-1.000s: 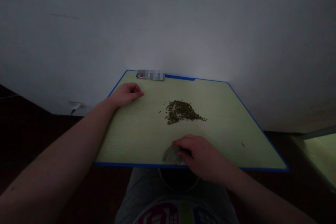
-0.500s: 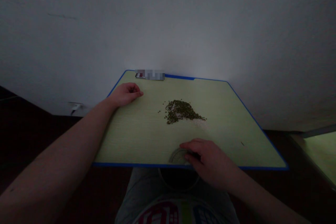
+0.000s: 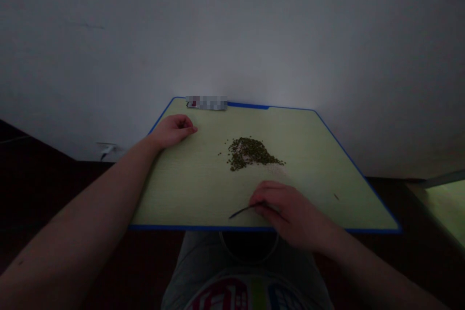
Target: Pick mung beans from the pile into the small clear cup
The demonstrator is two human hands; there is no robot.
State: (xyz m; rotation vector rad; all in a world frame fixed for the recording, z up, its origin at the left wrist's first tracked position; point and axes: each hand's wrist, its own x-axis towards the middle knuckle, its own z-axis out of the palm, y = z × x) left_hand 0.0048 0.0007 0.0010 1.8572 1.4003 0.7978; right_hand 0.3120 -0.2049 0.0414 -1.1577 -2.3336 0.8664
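My right hand is over the near edge of the table, its fingers pinched on a thin flat piece. The piece shows almost edge-on as a dark sliver tilted down to the left; its kind is unclear. Beyond it lies a spread heap of small green beans. Some pale grains are scattered at the heap's right front. On the left side of the table my left hand rests with its fingers curled toward the thumb. Its dark hollow hides whatever may be inside.
The light table has a blue rim and stands against a wall. A flat blurred-out object lies at its far left edge. A small dark sliver is at the right. Below the near edge, a dark round container sits between my legs.
My right hand has lifted and turned the flat piece, which showed its curved face near the table edge before and now shows its edge. My left hand and the beans look the same.
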